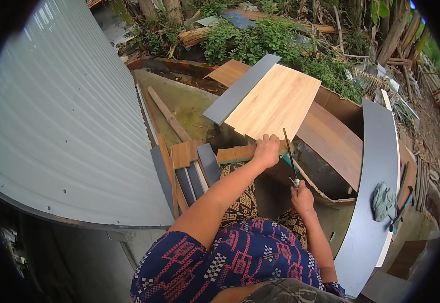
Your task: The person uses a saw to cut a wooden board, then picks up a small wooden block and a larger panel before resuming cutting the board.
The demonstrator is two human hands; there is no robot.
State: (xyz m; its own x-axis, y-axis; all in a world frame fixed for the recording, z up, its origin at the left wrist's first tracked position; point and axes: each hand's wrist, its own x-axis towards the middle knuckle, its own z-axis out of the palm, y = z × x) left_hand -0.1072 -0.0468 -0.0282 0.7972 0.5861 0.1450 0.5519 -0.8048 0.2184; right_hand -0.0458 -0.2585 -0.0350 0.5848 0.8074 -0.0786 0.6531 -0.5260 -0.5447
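Note:
My left hand (267, 151) grips the near edge of a light wood-grain board (275, 98), with the fingers bent over its top. A narrow brown wooden strip (235, 153) lies under that edge, beside the hand. My right hand (302, 198) is closed around the handle of a thin saw, which looks like a hacksaw (291, 156). Its narrow blade points up and away, close to the board's near right corner. Whether the teeth touch the board I cannot tell. A grey plank (242, 91) lies along the board's left side.
Brown board (331, 144) lies beneath to the right, by an opened cardboard box (341, 103). A long grey panel (364, 202) bears a grey-green cloth (384, 201). Offcuts (183, 154) are stacked at left, beside a corrugated metal wall (68, 116). Plants (260, 45) grow behind.

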